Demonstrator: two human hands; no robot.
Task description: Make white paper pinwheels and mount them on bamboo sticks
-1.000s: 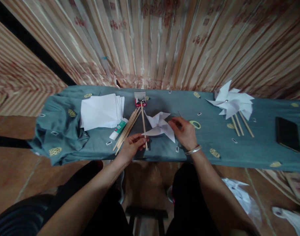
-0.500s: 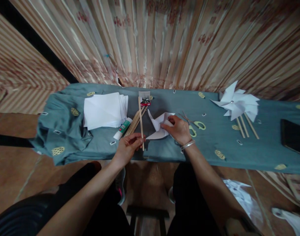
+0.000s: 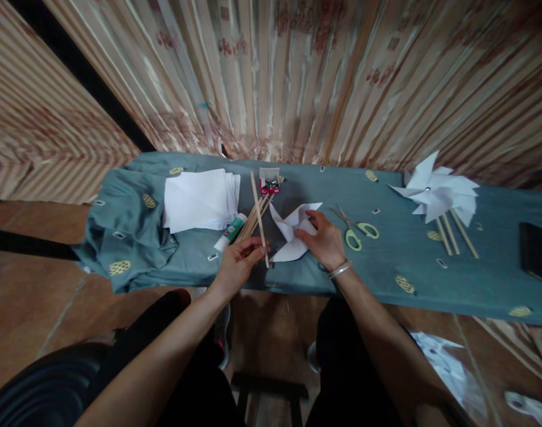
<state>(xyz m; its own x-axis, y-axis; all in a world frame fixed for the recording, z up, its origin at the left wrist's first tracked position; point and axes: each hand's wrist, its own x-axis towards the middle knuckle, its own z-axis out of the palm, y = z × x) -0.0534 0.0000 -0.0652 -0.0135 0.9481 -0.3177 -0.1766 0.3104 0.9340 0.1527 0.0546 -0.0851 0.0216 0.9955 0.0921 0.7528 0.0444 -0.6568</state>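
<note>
Near the front edge of the cloth, my left hand [image 3: 241, 261] pinches a thin wooden stick [image 3: 259, 216] by its lower part; the stick points up and away. To its right, my right hand [image 3: 323, 237] grips a white paper pinwheel [image 3: 293, 231] with its fingers closed over the right side. The pinwheel's blades are folded in and its middle is partly covered by my fingers. Stick and pinwheel are apart. Behind my left hand lie a bundle of wooden sticks [image 3: 255, 219] and a green and white glue stick [image 3: 230, 232].
A stack of white paper [image 3: 197, 198] lies left. A small red box of metal pins [image 3: 270, 181] stands at the back. Green-handled scissors [image 3: 355, 228] lie right of my right hand. Finished pinwheels on sticks [image 3: 435, 190] and a black phone [image 3: 538, 252] are farther right.
The view has shifted slightly, so the table's things appear farther right. The stick in my left hand leans a little more to the left at its top. Both holds are the same.
</note>
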